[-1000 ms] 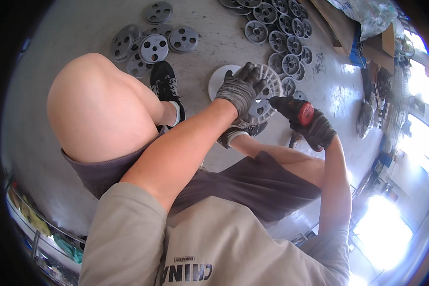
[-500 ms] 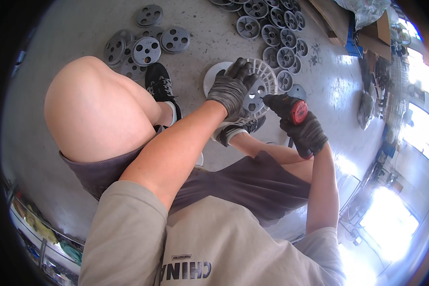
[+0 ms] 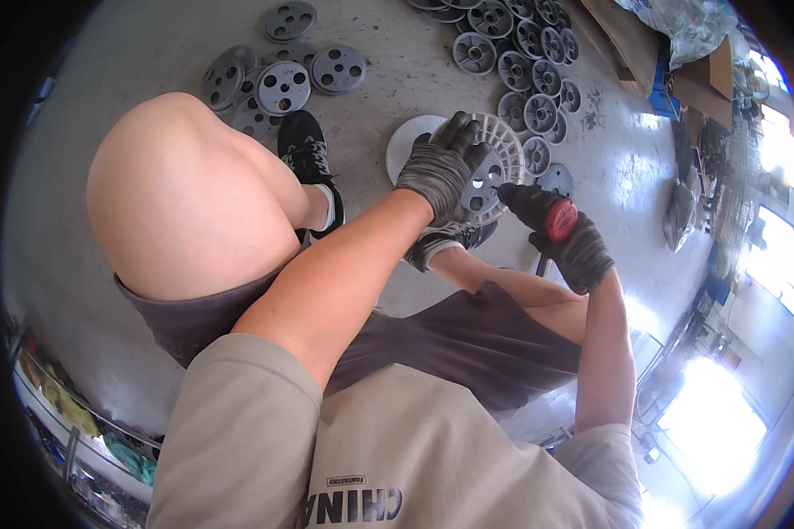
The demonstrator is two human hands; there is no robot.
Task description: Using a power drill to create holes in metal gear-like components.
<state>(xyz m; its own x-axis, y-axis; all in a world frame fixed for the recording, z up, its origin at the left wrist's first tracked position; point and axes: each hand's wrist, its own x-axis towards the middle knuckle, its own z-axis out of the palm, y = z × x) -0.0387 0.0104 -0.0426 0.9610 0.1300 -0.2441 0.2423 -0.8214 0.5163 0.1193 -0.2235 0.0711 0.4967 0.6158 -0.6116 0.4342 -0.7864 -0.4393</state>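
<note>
My left hand (image 3: 434,176), in a dark grey work glove, curls its fingers over a round grey wheel (image 3: 490,187) with holes in its face and a pale, slotted rim. The wheel is held tilted above the floor, beside a white disc (image 3: 405,146). In my right hand (image 3: 586,254), also gloved, is a black cordless drill (image 3: 531,204) with a red end cap. Its tip points left at the wheel's face, close to one of the holes; I cannot tell whether it touches. My left hand hides part of the wheel.
Grey discs with round holes (image 3: 338,70) lie in stacks on the floor at the far left. Several spoked wheels (image 3: 514,70) are piled far right of centre. Cardboard (image 3: 707,88) and plastic wrap lie beyond. My shoes (image 3: 305,154) flank the work.
The whole view has shifted slightly, so everything sits a little further right. Both hands keep nearly the same places relative to the wheel, and the drill still points at it.
</note>
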